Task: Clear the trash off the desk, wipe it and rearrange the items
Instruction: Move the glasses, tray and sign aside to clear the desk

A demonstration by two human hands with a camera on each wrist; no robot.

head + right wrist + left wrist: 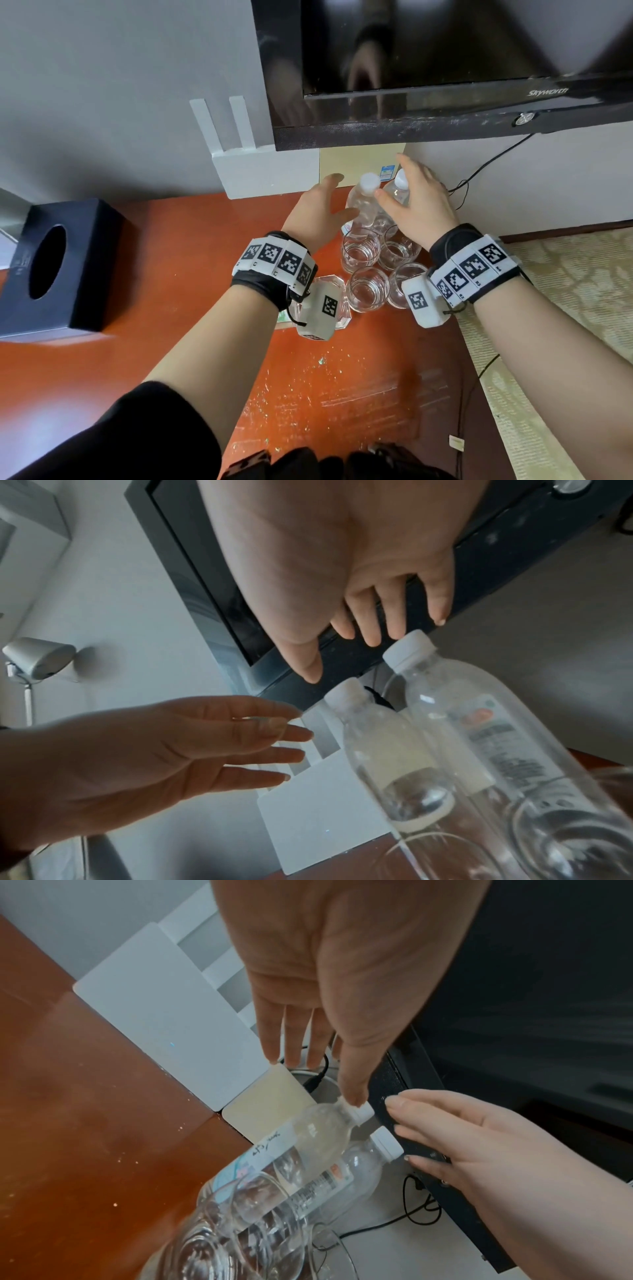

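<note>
Clear plastic bottles (363, 202) upright, caps skyward, between slack left hand (320, 214) and right hand (419, 202), neither grasping.

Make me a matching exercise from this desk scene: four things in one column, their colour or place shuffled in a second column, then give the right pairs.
Things:
1. tissue box
2. water bottles
3. drinking glasses
4. router

Descriptions:
A. white, against the wall left of the television
B. clear with white caps, standing between the left hand and the right hand
C. black, with an oval opening, at the desk's left end
D. four, clear, grouped in front of the bottles

Pairs: 1-C, 2-B, 3-D, 4-A
</note>
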